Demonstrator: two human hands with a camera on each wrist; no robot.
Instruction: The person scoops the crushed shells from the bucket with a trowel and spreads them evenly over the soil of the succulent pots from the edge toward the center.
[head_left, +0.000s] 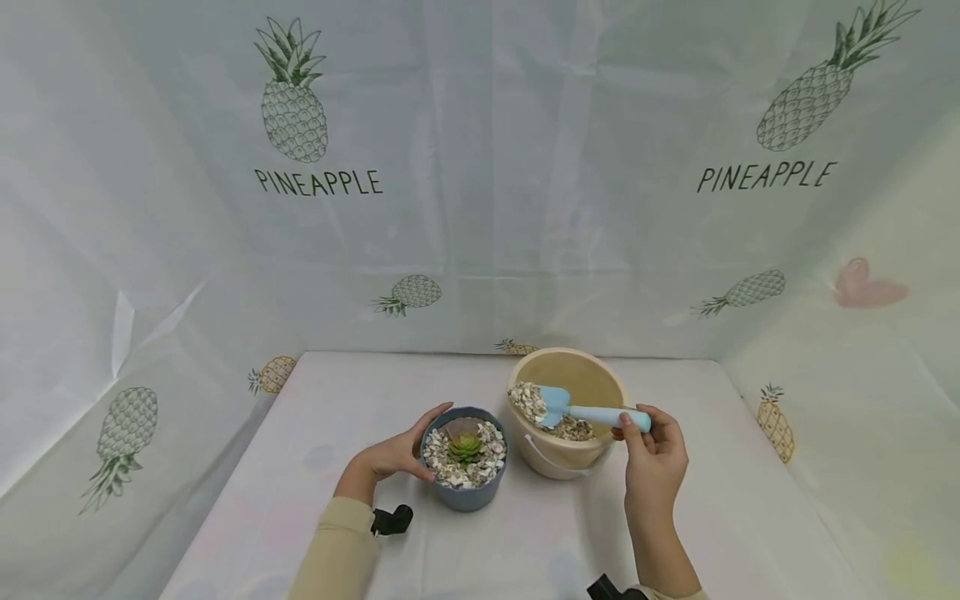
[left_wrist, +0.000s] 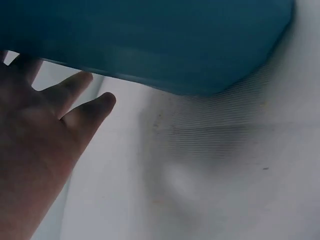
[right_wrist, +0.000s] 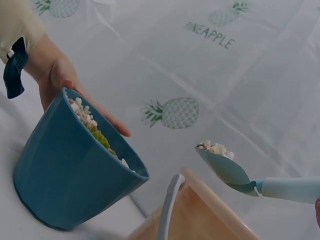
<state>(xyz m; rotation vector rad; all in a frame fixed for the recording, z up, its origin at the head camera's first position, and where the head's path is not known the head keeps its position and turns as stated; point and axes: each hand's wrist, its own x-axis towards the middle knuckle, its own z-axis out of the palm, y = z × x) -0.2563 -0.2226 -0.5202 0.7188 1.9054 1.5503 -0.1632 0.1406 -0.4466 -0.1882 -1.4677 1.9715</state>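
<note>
A blue-grey flower pot (head_left: 467, 498) holds a green succulent (head_left: 465, 447) ringed by pale gravel. My left hand (head_left: 393, 454) holds the pot's left side, thumb in front and fingers towards the back; the right wrist view shows a finger along the far rim. My right hand (head_left: 656, 462) grips the handle end of a light blue trowel (head_left: 600, 415). Gravel (head_left: 527, 402) is heaped on its blade, above the left part of a cream bucket (head_left: 585, 379). More gravel lies inside the bucket. In the left wrist view, the pot (left_wrist: 160, 45) hides part of the hand.
The bucket stands close to the pot's right, its white handle (head_left: 555, 467) hanging at the front. A white cloth covers the table (head_left: 360, 392). Pineapple-printed curtains (head_left: 517, 208) hang behind and at both sides.
</note>
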